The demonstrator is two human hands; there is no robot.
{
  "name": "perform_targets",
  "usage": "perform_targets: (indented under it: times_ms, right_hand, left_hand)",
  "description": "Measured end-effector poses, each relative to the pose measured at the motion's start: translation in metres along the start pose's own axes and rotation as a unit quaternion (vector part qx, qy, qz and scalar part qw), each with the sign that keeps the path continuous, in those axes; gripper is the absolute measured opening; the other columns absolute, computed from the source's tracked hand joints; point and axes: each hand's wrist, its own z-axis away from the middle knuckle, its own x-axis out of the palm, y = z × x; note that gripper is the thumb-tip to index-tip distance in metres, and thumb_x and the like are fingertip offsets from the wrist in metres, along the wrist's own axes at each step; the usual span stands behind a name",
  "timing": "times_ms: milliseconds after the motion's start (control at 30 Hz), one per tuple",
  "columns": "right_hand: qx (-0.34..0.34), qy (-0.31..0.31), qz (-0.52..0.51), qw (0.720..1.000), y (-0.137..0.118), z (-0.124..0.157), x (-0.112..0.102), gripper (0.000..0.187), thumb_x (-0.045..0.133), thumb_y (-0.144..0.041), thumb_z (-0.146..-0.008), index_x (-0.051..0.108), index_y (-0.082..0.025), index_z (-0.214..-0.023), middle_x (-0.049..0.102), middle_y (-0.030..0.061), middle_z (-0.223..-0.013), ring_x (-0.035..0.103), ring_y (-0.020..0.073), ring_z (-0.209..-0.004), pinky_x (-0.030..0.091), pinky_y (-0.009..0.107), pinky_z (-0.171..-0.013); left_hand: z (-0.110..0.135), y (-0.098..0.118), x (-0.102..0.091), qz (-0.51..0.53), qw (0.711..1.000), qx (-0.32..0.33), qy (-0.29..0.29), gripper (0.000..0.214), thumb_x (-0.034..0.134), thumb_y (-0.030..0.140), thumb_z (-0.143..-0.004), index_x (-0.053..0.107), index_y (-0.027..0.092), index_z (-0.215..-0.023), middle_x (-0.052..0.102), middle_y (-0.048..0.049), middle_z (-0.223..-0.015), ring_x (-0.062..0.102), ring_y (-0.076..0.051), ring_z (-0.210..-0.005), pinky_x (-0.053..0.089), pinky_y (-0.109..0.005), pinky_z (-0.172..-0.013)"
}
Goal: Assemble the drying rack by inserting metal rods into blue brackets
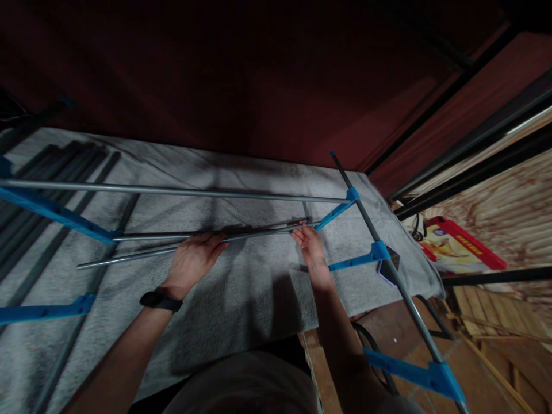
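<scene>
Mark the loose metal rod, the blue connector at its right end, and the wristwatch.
loose metal rod (129,257): head view, bare stretch near its free end.
blue connector (336,213): head view, middle of its arm.
wristwatch (160,301): head view, black band.

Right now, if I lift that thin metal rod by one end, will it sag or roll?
The thin metal rod is probably stiff: it runs straight between the left hand and right hand. Likely light, being so slim. Round and smooth, it could roll, though the grey cloth should slow it.
</scene>
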Motion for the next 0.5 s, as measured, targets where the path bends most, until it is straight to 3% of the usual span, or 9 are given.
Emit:
perform_targets:
  times_ms: [300,500]
  right_hand:
    - [0.006,0.003,-0.003,1.000,-0.001,0.002,-0.002,0.013,0.077,-0.029,-0.079,0.065,-0.024,-0.081,0.070,-0.0042,-0.070,0.068,0.0121,-0.069,0.058,0.028,-0.082]
    - [0.023,0.002,0.001,1.000,-0.008,0.004,-0.003,0.015,0.077,-0.030,-0.078,0.066,-0.023,-0.084,0.071,-0.0026,-0.073,0.069,0.0126,-0.071,0.059,0.027,-0.079]
  left_hand:
    - [-0.007,0.004,-0.006,0.041,0.999,-0.010,0.001,0.029,0.058,0.046,-0.091,0.074,0.026,-0.105,0.070,-0.0087,-0.089,0.064,-0.027,-0.086,0.046,-0.040,-0.089]
    - [-0.012,-0.001,-0.005,-0.016,1.000,0.016,-0.005,0.035,0.052,0.048,-0.094,0.074,0.025,-0.108,0.071,-0.0099,-0.093,0.064,-0.027,-0.084,0.045,-0.041,-0.088]
